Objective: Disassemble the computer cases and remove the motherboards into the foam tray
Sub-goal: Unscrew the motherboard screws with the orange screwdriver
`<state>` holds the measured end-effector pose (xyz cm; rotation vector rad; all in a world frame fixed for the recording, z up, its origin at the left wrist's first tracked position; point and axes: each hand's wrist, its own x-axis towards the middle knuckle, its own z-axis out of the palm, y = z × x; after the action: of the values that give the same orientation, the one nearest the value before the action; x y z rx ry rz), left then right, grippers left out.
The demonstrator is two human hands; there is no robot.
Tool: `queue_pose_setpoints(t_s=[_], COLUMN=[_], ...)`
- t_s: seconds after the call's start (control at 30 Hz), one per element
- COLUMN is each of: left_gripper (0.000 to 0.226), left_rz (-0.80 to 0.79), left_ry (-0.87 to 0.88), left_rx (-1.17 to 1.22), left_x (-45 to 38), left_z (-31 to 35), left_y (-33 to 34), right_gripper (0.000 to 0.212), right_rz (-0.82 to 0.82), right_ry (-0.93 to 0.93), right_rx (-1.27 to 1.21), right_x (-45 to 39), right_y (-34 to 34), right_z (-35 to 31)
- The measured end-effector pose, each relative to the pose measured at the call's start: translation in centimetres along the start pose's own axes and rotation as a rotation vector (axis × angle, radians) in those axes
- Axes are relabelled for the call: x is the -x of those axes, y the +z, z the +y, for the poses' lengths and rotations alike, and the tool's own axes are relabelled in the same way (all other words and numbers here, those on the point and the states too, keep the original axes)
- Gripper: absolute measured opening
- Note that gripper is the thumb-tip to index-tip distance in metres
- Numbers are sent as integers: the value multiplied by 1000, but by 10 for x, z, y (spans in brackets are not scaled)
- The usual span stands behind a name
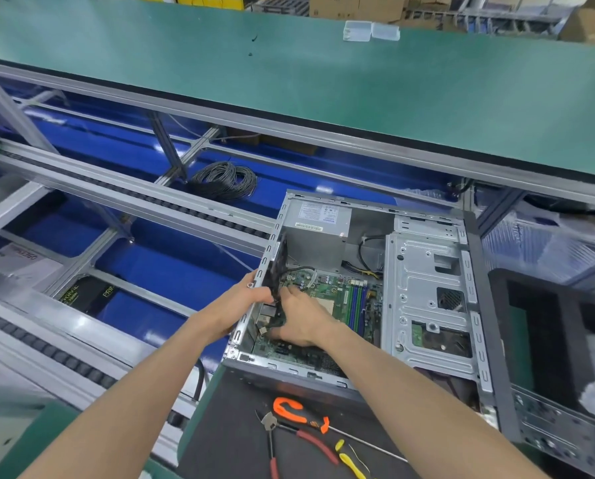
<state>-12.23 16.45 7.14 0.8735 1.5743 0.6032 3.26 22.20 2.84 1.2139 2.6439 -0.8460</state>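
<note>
An open grey computer case (427,271) lies on its side on a dark mat. A green motherboard (351,299) is inside it, under a silver power supply (318,221). A black fan (278,267) stands at the case's left wall. My left hand (246,299) grips the case's left edge by the fan. My right hand (303,319) is inside the case over the board, fingers curled near the fan's cable; what it holds is hidden.
Orange-handled pliers (294,411), red-handled cutters (289,440) and a yellow-handled screwdriver (353,461) lie on the mat in front of the case. A black tray (538,326) stands at the right. A cable coil (225,179) lies beyond a roller conveyor (81,188); a green shelf (323,81) runs above.
</note>
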Motion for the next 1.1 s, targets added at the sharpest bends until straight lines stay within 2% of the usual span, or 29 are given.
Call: queue_pose_setpoints(t_s=[0.07, 0.2, 0.27, 0.37, 0.47, 0.53, 0.6, 0.7, 0.83, 0.93, 1.03, 1.1], left_gripper=[72, 63, 62, 61, 84, 86, 87, 109, 112, 102, 88, 88], left_rz=[-8, 8, 4, -23, -12, -13, -10, 3, -5, 3, 10, 8], left_ry=[-25, -58, -57, -56, -85, -78, -72, -93, -90, -79, -73, -67], left_rx=[23, 19, 30, 43, 30, 31, 26, 16, 15, 17, 28, 28], left_x=[-3, -10, -13, -13, -13, -12, -10, -11, -9, -12, -10, -7], left_z=[-2, -7, -10, -10, -10, -9, -8, -9, -9, -10, -8, -6], left_y=[0, -4, -6, -6, -4, -2, -1, -2, -1, 0, 1, 2], right_gripper=[79, 71, 58, 36, 34, 37, 41, 50, 57, 58, 48, 41], right_rz=[14, 31, 18, 31, 109, 119, 55, -88, -237, -292, -284, -291], right_ry=[21, 31, 36, 155, 225, 274, 337, 407, 471, 488, 450, 434], right_rx=[-1, 37, 81, 95, 253, 397, 475, 449, 401, 402, 412, 408], right_x=[-3, -5, -1, 1, 0, -1, -5, -14, -28, -34, -37, -37], right_y=[2, 1, -5, -23, -46, -57, -64, -65, -59, -61, -65, -67], right_z=[-2, -3, 1, 14, 30, 41, 51, 63, 71, 75, 76, 78])
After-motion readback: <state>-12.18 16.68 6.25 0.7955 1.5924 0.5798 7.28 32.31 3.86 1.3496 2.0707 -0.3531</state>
